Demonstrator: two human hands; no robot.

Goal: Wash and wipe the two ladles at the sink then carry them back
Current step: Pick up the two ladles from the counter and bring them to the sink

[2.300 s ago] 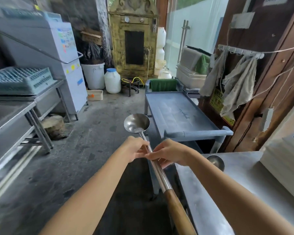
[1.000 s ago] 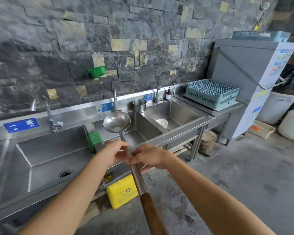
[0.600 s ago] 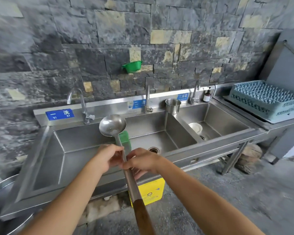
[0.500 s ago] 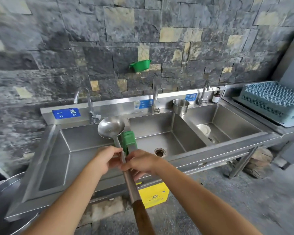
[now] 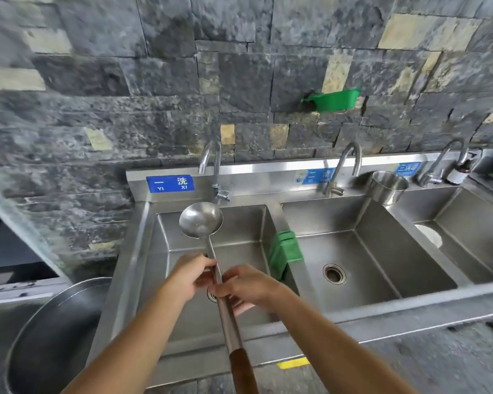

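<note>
A long steel ladle (image 5: 201,220) with a brown wooden handle end is held over the left basin of a three-basin steel sink (image 5: 285,319). Its bowl hovers just below the left tap (image 5: 215,172). My left hand (image 5: 190,275) and my right hand (image 5: 246,284) both grip the metal shaft, side by side. The second ladle is not in view.
A green sponge (image 5: 285,251) straddles the divider between left and middle basins. A steel cup (image 5: 387,186) stands on the back ledge by the middle tap (image 5: 343,166). A white dish (image 5: 429,234) lies in the right basin. A large steel pan (image 5: 52,336) sits at the lower left.
I have turned from the counter to face the sink and come closer. The ladle, still held by both hands, has moved over the left basin under the tap.
</note>
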